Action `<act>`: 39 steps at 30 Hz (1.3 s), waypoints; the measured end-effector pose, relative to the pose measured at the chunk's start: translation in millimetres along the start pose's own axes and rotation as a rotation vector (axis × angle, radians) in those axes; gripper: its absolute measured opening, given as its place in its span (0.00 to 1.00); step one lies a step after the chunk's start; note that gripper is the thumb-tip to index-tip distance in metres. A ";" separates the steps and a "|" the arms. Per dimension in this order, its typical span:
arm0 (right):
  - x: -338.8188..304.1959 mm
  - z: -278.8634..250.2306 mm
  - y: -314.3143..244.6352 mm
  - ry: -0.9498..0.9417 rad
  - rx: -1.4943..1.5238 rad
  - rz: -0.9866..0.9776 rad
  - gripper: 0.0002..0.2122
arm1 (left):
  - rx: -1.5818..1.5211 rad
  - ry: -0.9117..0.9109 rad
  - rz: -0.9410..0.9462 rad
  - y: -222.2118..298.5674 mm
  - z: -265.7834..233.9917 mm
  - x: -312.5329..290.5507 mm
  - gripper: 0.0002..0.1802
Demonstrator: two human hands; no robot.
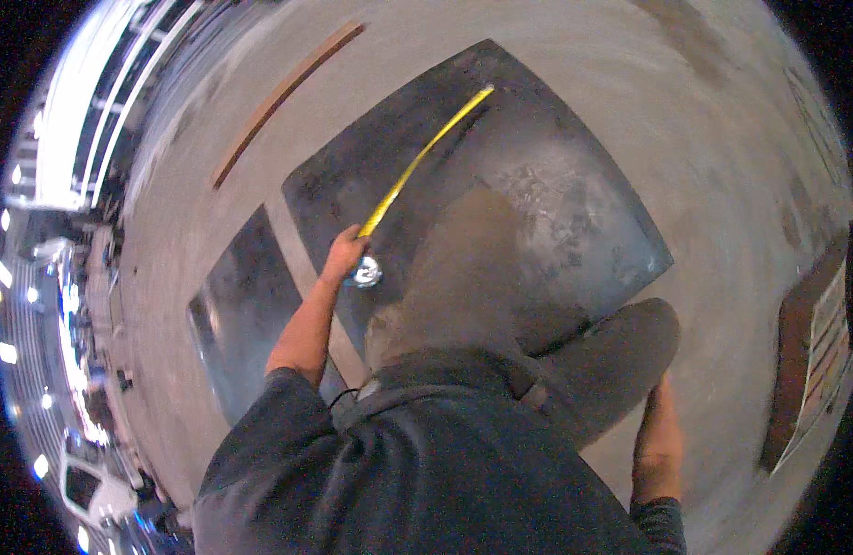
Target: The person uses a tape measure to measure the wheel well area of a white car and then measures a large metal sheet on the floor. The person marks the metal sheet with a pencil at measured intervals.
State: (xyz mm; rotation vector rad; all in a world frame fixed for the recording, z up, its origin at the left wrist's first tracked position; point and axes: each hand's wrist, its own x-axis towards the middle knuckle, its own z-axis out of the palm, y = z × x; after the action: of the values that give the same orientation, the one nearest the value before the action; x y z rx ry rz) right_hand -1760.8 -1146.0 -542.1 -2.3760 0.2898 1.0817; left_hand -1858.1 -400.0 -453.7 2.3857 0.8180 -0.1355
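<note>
My left hand (346, 252) is closed around a tape measure, whose shiny round case (365, 271) shows just below the fingers. From it the yellow tape blade (413, 168) runs out over a large dark metal sheet (352, 157), its end lying near the sheet's far corner. A pale scuffed patch marks the sheet's right half. My bent legs are over its near part. On the right, my forearm (660, 444) reaches down beside my knee, which hides the right hand and its fingers.
A narrower dark sheet (246, 287) lies to the left, with a strip of concrete floor between. Farther off is a long brown bar (283, 102). A brown-sided object (801, 361) stands at the far right. Lights and a white vehicle (98, 486) appear at the left rim.
</note>
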 end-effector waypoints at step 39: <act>148.2 71.3 98.4 -0.507 -0.322 -0.357 0.09 | 0.008 0.222 -0.097 138.0 -101.7 -272.3 0.12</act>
State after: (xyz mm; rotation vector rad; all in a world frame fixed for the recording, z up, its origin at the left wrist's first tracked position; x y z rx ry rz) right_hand -1747.1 -1189.2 -728.4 -2.1885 -0.5007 1.5783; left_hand -2005.8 -570.6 -224.3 2.3973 1.0377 0.0890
